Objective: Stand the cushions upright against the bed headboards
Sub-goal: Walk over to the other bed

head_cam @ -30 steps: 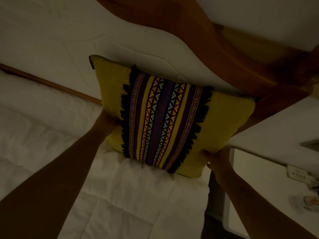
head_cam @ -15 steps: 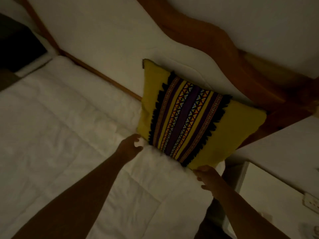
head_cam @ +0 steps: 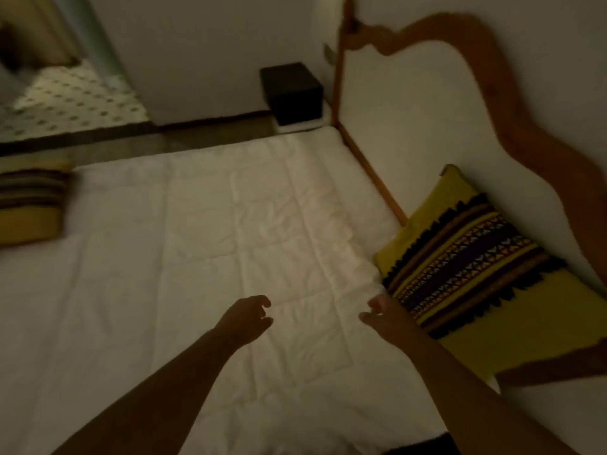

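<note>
A yellow cushion [head_cam: 473, 264] with a purple patterned stripe and black fringe stands upright against the white padded headboard [head_cam: 410, 133] at the right. A second yellow striped cushion [head_cam: 29, 205] lies flat on the bed at the far left edge. My left hand [head_cam: 246, 318] hovers over the white quilt [head_cam: 197, 257], fingers loosely curled and holding nothing. My right hand [head_cam: 384, 318] is just left of the upright cushion's lower corner, fingers apart, not gripping it.
The headboard has a curved wooden frame [head_cam: 512, 103]. A black box [head_cam: 292, 91] sits on a low stand beyond the bed's far corner. A dark floor strip and a patterned surface [head_cam: 72, 100] lie past the bed at the upper left.
Both hands have let go of the upright cushion and drawn back over the quilt. My view has swung left, bringing the second cushion and the far side of the bed into sight.
</note>
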Motion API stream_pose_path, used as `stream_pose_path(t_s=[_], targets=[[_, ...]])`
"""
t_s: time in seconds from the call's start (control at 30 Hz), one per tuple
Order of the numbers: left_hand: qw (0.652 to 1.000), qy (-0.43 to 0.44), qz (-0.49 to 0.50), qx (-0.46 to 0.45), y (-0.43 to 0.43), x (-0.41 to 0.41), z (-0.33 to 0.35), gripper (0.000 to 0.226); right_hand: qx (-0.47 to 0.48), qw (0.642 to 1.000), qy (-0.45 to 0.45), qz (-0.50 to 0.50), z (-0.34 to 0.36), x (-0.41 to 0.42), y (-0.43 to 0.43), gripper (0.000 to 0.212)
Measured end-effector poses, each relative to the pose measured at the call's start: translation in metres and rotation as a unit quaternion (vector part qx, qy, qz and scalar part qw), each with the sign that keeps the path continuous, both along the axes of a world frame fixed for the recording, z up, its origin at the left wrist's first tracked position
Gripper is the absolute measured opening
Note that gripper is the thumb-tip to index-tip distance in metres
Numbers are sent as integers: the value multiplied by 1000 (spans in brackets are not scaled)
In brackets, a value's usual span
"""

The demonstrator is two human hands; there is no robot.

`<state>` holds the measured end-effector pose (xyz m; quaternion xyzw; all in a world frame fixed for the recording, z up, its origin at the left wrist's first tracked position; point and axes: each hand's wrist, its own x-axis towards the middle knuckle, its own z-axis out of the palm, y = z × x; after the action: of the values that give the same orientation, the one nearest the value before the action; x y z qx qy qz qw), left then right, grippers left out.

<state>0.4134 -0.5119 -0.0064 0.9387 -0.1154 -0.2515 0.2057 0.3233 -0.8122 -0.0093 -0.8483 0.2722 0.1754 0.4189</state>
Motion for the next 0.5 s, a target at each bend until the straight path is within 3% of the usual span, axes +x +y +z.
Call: stream_pose_path(t_s=[0.17,0.3,0.5], targets=[[994,10,94,48,99,-106,16,42,-7,980,-1,199,7,-23,92,49],[979,1,194,71,173,-184,33,45,4,957,-4,291,12,-47,176,51],[945,-7,317,83,286,-292,41,52,-6,893,-16,450,27,-84,323,50]])
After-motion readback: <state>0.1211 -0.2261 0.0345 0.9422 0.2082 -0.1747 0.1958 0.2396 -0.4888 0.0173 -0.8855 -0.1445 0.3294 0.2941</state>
